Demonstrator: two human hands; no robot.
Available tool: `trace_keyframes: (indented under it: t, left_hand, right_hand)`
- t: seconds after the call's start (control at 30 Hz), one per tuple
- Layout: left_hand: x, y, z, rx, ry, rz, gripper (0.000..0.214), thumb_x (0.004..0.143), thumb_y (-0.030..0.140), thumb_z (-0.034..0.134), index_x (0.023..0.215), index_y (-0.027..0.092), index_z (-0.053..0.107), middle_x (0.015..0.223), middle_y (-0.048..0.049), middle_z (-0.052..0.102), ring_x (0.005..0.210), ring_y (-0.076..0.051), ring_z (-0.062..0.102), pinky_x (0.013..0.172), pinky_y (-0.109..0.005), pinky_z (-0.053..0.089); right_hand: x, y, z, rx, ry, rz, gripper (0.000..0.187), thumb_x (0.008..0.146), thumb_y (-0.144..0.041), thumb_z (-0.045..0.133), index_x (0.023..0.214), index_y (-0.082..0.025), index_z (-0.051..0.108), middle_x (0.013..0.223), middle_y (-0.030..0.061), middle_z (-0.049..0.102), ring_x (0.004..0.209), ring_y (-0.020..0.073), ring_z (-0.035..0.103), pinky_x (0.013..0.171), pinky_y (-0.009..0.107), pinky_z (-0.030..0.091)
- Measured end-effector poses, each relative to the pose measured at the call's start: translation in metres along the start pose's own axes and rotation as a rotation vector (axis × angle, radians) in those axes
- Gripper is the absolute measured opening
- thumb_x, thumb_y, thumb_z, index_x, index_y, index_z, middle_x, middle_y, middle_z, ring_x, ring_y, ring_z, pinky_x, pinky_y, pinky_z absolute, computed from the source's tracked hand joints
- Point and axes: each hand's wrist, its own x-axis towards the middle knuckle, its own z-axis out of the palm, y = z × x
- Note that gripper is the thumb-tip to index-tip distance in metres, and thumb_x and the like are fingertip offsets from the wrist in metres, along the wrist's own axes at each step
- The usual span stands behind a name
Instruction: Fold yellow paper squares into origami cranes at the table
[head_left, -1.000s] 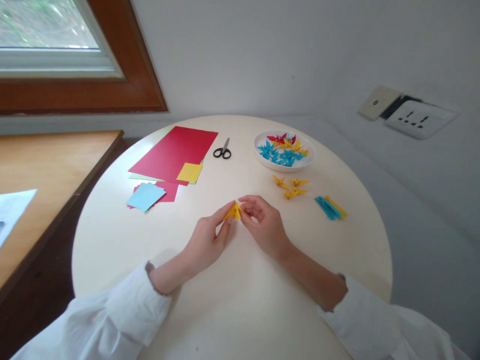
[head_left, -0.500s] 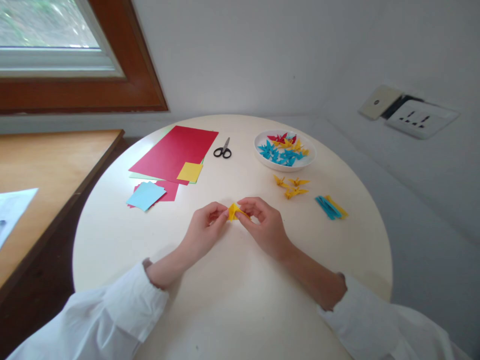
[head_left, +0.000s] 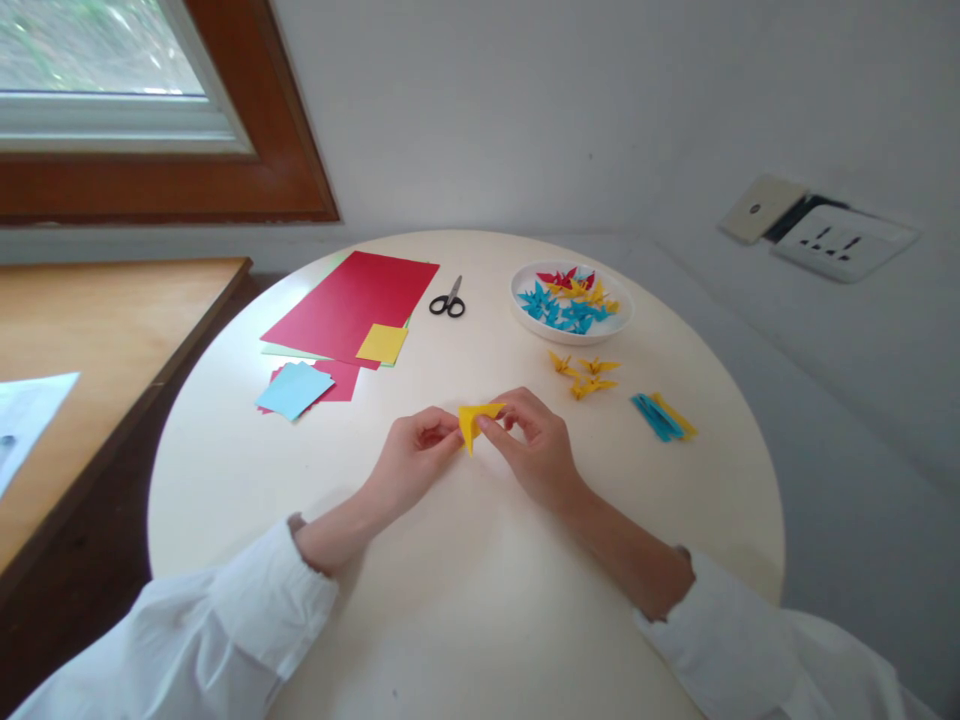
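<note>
A small piece of folded yellow origami paper (head_left: 470, 422) is held over the middle of the white round table (head_left: 480, 600). My left hand (head_left: 420, 447) pinches its left edge between thumb and fingers. On the other side, my right hand (head_left: 534, 440) grips it with thumb and forefinger. One pointed flap hangs down between the two hands. Just beyond my right hand lie three yellow paper cranes (head_left: 592, 385), and further right are narrow folded blue strips (head_left: 657, 417) beside yellow ones (head_left: 675, 412).
A white dish (head_left: 571, 337) holds several red, yellow and blue cranes. Black-handled scissors (head_left: 448, 304) lie near large red sheets (head_left: 349, 310). A yellow square (head_left: 382, 344) rests on these, with light blue squares (head_left: 295, 390) nearer me. A wooden desk (head_left: 112, 310) adjoins on the left.
The yellow paper has been turned and opened between my fingers, so a pointed flap now hangs downward. My right hand's fingers have shifted slightly; both hands keep their grip.
</note>
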Motion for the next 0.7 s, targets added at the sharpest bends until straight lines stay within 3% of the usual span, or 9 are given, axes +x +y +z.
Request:
trace_keyframes:
  t: [0.17, 0.27, 0.4, 0.53, 0.7]
  left_hand:
    - [-0.0022, 0.0031, 0.0009, 0.102, -0.056, 0.044, 0.019, 0.075, 0.028, 0.052, 0.063, 0.014, 0.056, 0.059, 0.0015, 0.054, 0.055, -0.008, 0.046, 0.049, -0.019, 0.036]
    - [-0.0024, -0.0009, 0.0005, 0.196, 0.001, 0.098, 0.014, 0.075, 0.026, 0.052, 0.068, 0.015, 0.055, 0.064, 0.0007, 0.054, 0.059, -0.010, 0.048, 0.052, -0.021, 0.038]
    - [-0.0025, -0.0044, -0.0019, 0.345, 0.161, 0.316, 0.010, 0.071, 0.018, 0.057, 0.077, 0.018, 0.050, 0.073, 0.0007, 0.052, 0.065, -0.011, 0.049, 0.060, -0.023, 0.042]
    - [-0.0042, -0.0018, -0.0040, 0.452, 0.164, 0.555, 0.012, 0.074, 0.012, 0.055, 0.084, 0.019, 0.056, 0.080, -0.0012, 0.050, 0.073, -0.012, 0.051, 0.066, -0.024, 0.044]
    - [-0.0040, -0.0021, -0.0044, 0.454, 0.143, 0.604, 0.013, 0.077, 0.012, 0.055, 0.084, 0.020, 0.062, 0.085, -0.0027, 0.051, 0.076, -0.012, 0.054, 0.067, -0.025, 0.046]
  right_hand:
    - [-0.0003, 0.0003, 0.0010, -0.011, 0.031, -0.064, 0.007, 0.073, -0.023, 0.060, 0.068, -0.021, 0.056, 0.076, 0.0008, 0.055, 0.074, 0.0150, 0.054, 0.067, 0.029, 0.044]
    - [-0.0002, 0.0007, 0.0010, -0.034, 0.036, -0.071, 0.005, 0.074, -0.022, 0.060, 0.070, -0.021, 0.058, 0.078, 0.0012, 0.055, 0.077, 0.0154, 0.055, 0.071, 0.031, 0.044]
    - [-0.0003, 0.0006, 0.0010, -0.087, 0.037, -0.053, 0.006, 0.073, -0.022, 0.062, 0.068, -0.021, 0.059, 0.079, 0.0016, 0.055, 0.078, 0.0165, 0.056, 0.073, 0.034, 0.044]
    - [-0.0010, 0.0010, 0.0012, -0.127, 0.026, -0.075, 0.005, 0.073, -0.023, 0.062, 0.068, -0.022, 0.060, 0.081, 0.0020, 0.056, 0.080, 0.0174, 0.056, 0.076, 0.035, 0.043]
    - [-0.0013, 0.0026, 0.0014, -0.194, 0.039, -0.114, 0.006, 0.072, -0.021, 0.062, 0.067, -0.022, 0.060, 0.082, 0.0023, 0.057, 0.081, 0.0180, 0.057, 0.078, 0.037, 0.041]
